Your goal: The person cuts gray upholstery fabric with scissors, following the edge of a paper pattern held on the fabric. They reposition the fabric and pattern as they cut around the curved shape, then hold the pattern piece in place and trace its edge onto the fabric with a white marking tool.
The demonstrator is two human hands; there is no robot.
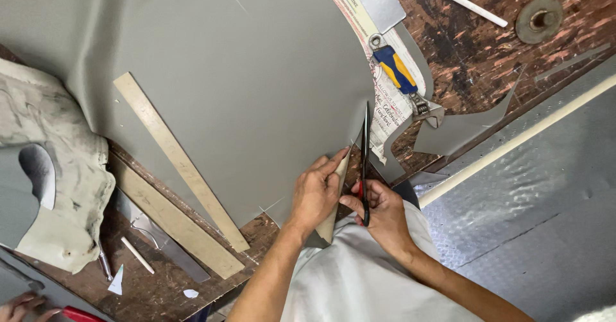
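A large grey sheet of material (244, 72) covers most of the worn wooden workbench (475, 46). My left hand (317, 190) presses on the sheet's near edge, fingers pinching a beige strip (335, 200) along the cut line. My right hand (382, 210) grips black scissors with red handles (365, 158), blades pointing away from me along the sheet's right edge. A grey offcut (459, 133) lies to the right of the blades.
A long wooden ruler (179, 161) lies on the sheet, a second wooden strip (170, 222) beside it. An adjustable wrench with a blue and yellow handle (398, 72) rests on printed paper. A padded beige piece (54, 168) sits left. Another person's hand (19, 306) shows bottom left.
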